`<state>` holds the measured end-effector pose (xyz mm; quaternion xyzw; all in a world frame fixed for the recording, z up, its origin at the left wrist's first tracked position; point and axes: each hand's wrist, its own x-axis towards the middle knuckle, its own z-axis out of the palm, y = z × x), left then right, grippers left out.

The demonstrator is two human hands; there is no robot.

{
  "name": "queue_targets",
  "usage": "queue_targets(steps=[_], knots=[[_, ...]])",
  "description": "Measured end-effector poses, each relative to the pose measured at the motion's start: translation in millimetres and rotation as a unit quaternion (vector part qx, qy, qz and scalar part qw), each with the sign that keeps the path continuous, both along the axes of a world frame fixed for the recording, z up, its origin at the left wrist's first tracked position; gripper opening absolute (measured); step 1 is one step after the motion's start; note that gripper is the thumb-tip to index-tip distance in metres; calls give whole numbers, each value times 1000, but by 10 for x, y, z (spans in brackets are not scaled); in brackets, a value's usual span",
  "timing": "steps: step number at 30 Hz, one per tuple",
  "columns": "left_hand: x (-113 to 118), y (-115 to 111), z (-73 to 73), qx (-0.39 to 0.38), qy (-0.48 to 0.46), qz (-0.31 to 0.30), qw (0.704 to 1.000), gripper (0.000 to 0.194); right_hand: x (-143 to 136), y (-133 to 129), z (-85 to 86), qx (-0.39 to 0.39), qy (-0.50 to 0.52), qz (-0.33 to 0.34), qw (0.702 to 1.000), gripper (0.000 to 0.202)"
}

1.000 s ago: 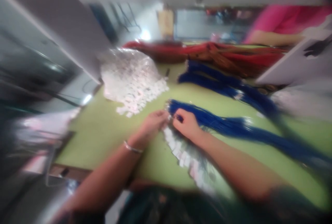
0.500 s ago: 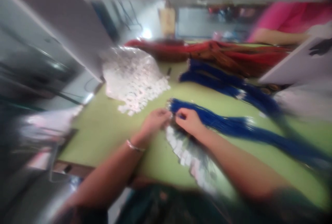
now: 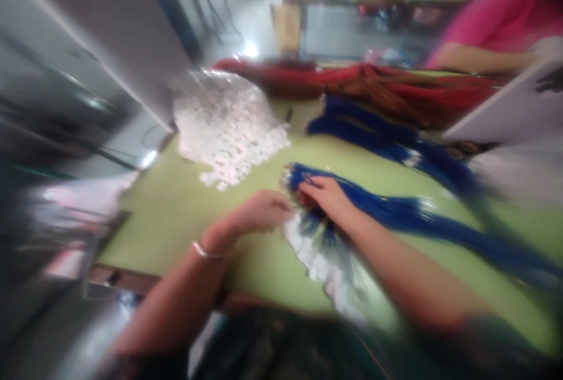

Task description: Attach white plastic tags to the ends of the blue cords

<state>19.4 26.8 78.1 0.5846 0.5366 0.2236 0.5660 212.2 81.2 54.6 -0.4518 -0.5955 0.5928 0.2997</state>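
My left hand (image 3: 261,211), with a bracelet at the wrist, is closed at the left end of a row of white pieces (image 3: 316,260); what its fingers pinch is too blurred to tell. My right hand (image 3: 325,195) rests at the left end of a blue wire bundle (image 3: 396,213), its fingers bent together on the wires near their tips. The white pieces run down toward my body, with thin dark wires joined to them. A clear bag (image 3: 224,98) lies beyond my left hand, with many white connectors (image 3: 237,160) spilling out.
A second blue bundle (image 3: 365,131) lies farther back on the green table (image 3: 176,216). Red and brown wires (image 3: 352,78) stretch along the far edge. Across the table is a person in a pink sleeve (image 3: 479,22). A pale panel (image 3: 505,104) stands at right.
My left hand has moved slightly down and left, away from the blue bundle's tip. My right hand has shifted a little up onto the wires. The view has tilted slightly.
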Motion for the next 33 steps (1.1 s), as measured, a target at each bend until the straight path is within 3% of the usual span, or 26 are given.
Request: queue_targets(steps=[1, 2, 5, 7, 11, 14, 16, 18, 21, 25, 28, 30, 33], knots=[[-85, -4, 57, -5, -1, -28, 1000, 15, 4, 8, 1, -25, 19, -4, 1000, 24], [-167, 0, 101, 5, -2, -15, 1000, 18, 8, 14, 4, -37, 29, -8, 999, 24], [-310, 44, 123, 80, 34, 158, 984, 22, 10, 9, 33, -20, 1, -10, 1000, 25], [-278, 77, 45, 130, 89, 205, 966, 22, 1, -9, 70, 11, -33, -4, 999, 25], [-24, 98, -183, 239, 186, 105, 947, 17, -31, -32, 89, 51, -96, 9, 994, 22], [138, 64, -233, 247, 231, 74, 938, 14, -49, 6, 2, 91, -152, 21, 984, 19], [206, 11, -192, 245, 243, 67, 936, 12, -63, 52, -74, 173, -216, 36, 960, 18], [272, -75, -145, 251, 238, 43, 937, 13, -85, 86, -127, 266, -294, 60, 916, 16], [407, -258, -176, 265, 210, -36, 940, 15, -119, 84, -139, 324, -386, 90, 859, 15], [531, -440, -335, 276, 168, -137, 936, 17, -130, 19, -104, 357, -432, 81, 824, 18], [401, -359, -294, 267, 133, -163, 940, 17, -131, -25, -104, 389, -429, 83, 811, 16], [217, -206, -174, 245, 110, -142, 953, 19, -138, -51, -108, 403, -425, 96, 805, 13], [-34, 45, -32, 229, 81, 51, 969, 14, -135, -89, -109, 425, -418, 119, 794, 11]])
